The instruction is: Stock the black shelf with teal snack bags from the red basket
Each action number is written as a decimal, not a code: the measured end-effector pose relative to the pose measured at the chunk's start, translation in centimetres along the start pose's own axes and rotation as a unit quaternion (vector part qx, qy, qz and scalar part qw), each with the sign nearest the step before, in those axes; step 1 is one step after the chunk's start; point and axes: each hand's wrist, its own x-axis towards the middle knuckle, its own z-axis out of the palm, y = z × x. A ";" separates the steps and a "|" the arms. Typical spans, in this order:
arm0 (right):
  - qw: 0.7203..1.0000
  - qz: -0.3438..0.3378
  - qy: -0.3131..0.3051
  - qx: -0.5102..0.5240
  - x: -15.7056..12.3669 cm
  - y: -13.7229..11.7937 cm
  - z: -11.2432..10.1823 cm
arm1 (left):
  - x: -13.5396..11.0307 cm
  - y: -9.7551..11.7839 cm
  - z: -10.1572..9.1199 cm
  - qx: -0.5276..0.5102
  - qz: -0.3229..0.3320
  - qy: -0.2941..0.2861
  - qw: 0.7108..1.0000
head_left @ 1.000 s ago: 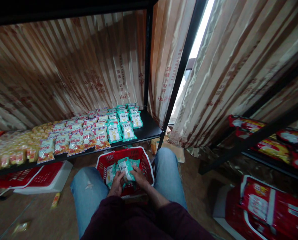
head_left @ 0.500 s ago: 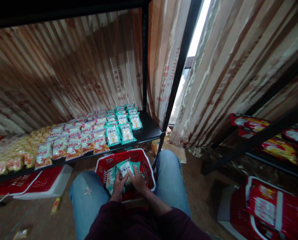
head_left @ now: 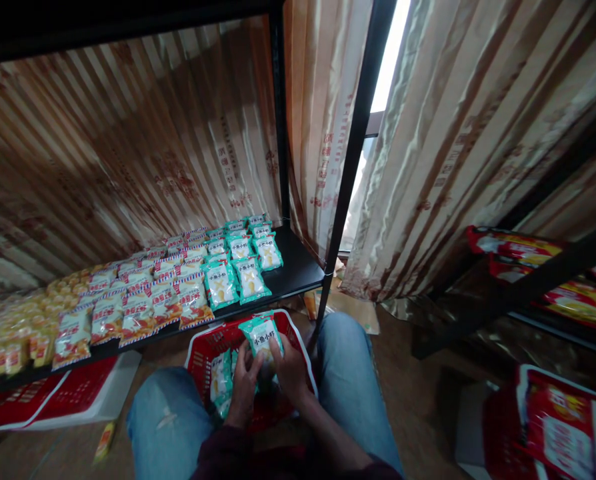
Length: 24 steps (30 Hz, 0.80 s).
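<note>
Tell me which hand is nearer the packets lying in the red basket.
Left. Both hold a raised packet; the left hand is beside the basket packets, the right hand beyond it.

Dark maroon sleeves, light blue jeans, 2 bare hands

A small shop stockroom: black metal shelf [head_left: 298, 270] of snack packets [head_left: 168, 293], red shopping basket [head_left: 293, 333]

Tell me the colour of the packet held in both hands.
The packet is teal with a white middle, best seen in the head view.
</note>
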 end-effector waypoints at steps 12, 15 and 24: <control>0.996 -0.050 0.078 0.017 1.8 0.6 -1.7 | 1.8 1.3 3.4 0.073 0.060 0.001 0.996; 0.993 -0.056 0.091 0.041 2.2 0.5 -2.1 | 2.0 1.9 4.0 0.077 0.061 -0.003 0.995; 0.988 -0.103 0.092 0.070 5.8 -1.8 -3.8 | 4.1 4.9 6.6 0.045 0.075 -0.019 0.996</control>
